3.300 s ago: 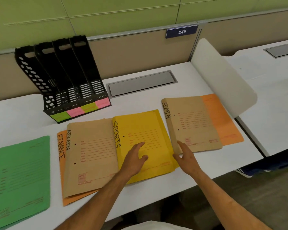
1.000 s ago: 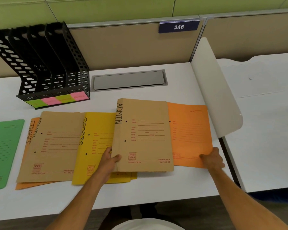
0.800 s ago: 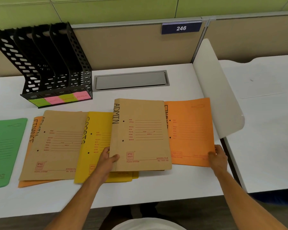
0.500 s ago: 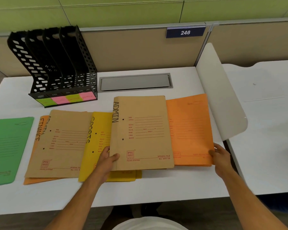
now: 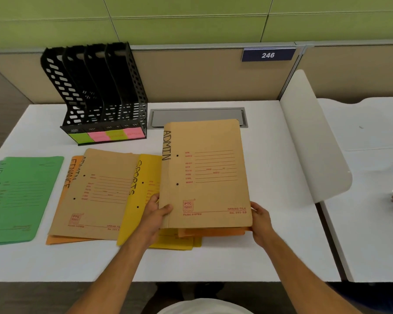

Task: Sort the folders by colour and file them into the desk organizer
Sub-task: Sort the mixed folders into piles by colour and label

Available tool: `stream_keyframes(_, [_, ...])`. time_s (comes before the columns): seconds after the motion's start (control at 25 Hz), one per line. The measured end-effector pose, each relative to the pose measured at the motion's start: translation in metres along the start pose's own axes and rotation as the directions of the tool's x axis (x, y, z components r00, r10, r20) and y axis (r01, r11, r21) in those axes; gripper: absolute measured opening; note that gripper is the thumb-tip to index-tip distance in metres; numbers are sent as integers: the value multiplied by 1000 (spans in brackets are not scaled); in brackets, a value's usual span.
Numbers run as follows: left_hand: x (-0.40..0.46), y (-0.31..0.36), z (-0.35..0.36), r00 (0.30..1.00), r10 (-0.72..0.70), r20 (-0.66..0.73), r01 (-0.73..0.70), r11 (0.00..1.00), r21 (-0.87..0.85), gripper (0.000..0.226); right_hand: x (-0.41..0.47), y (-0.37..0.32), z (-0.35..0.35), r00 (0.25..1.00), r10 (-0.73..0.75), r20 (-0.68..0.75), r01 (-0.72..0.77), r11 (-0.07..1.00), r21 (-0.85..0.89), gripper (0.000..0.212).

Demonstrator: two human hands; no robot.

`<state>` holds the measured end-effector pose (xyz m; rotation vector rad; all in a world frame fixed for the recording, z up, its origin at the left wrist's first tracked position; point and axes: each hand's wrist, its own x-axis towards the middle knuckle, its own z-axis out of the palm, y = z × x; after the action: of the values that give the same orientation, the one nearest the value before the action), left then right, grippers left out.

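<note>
While both hands grip its near corners, the brown ADMIN folder (image 5: 205, 175) lies with its long axis running from 6 o'clock to 12 o'clock, spine on the 9 o'clock side, the hand-lettered title reading down that spine and the printed form facing up. The left hand (image 5: 153, 217) curls round the near spine corner, thumb on the cover and fingers underneath; the right hand (image 5: 260, 219) pinches the near corner on the opposite side, where an orange folder (image 5: 216, 232) shows as a thin strip directly beneath the brown one, aligned with it. Whether the right hand's fingers hold both folders cannot be told. The pair's far edge overlaps the grey cable hatch (image 5: 197, 115) set in the white desk (image 5: 270, 252). Toward 9 o'clock, partly under the held folder, lies the yellow SPORTS folder (image 5: 143, 200), then a second brown folder (image 5: 100, 193) resting on an orange FINANCE folder (image 5: 74, 168), and farthest out a green folder (image 5: 21, 198), all with long axes roughly parallel to the first. The black desk organizer (image 5: 95, 94) stands at about 11 o'clock, four upright slots with green and pink labels along its front lip.
</note>
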<state>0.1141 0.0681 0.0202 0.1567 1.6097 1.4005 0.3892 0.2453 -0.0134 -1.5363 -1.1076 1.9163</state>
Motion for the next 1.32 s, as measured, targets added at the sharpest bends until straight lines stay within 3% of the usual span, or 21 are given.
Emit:
stream_keyframes(0.36, [-2,-15,14,999,-28,-23,29,999,18,42,-16,18,4,975,-26,220,36,998,-45,21])
stream_keyframes(0.44, [-2,-18,21,999,-29,-24,29,999,13,43,-19,11,-4,985,-19,172,26,999,-39,19])
stream_keyframes(0.48, [-2,-18,25,999,-27,-19,27,1000,7,44,-20,7,-9,993,3,121,0,1000,-25,33])
stream_keyframes(0.6, [0,-17,39,1000,-17,-9,17,1000,-8,46,-23,-8,-35,986,70,151,-95,982,165,67])
stream_keyframes(0.76, [3,-14,63,1000,-12,1,12,999,-50,42,-36,-20,-61,972,-12,233,-80,922,380,60])
stream_keyframes(0.88, [3,-15,89,998,-24,59,28,997,-66,39,-47,-13,-51,963,-50,266,-82,883,462,43])
stream_keyframes(1.12, [-3,-26,127,983,-41,178,44,999,-11,42,-45,-8,-37,987,-126,100,80,924,374,54])
stream_keyframes(1.24, [-4,-29,126,967,-49,251,29,996,82,43,-38,-10,-63,992,-114,58,85,924,372,58])
stream_keyframes(1.32, [-1,-30,118,973,-34,229,-9,983,185,45,-33,-9,-87,994,-100,49,75,928,365,59])
